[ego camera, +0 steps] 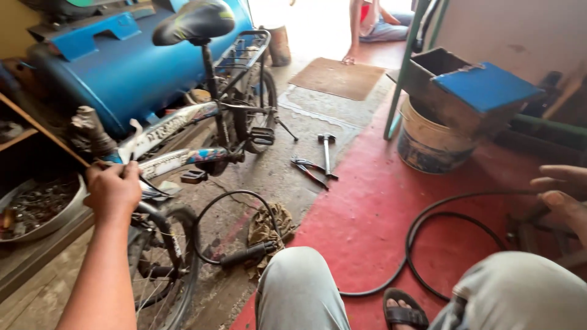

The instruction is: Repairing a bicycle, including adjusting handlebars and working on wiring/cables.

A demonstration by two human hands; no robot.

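A bicycle (211, 131) with a black saddle and rear rack stands before me on the concrete floor. My left hand (112, 190) is shut on its frame near the front wheel (164, 269). At the right edge, my right hand (561, 200) rests with fingers loosely curled over a dark object; whether it grips anything I cannot tell. A black air hose (428, 223) loops across the red floor, its nozzle end (247, 253) lying on a rag (268, 229) by my knees.
Pliers (309, 170) and a hammer (326, 150) lie on the floor beyond the bicycle. A blue tank (116, 67) is behind it. A bucket (428, 143) under a blue-lidded box sits right. Another person sits by the doorway (373, 24). A dish of parts (36, 208) is left.
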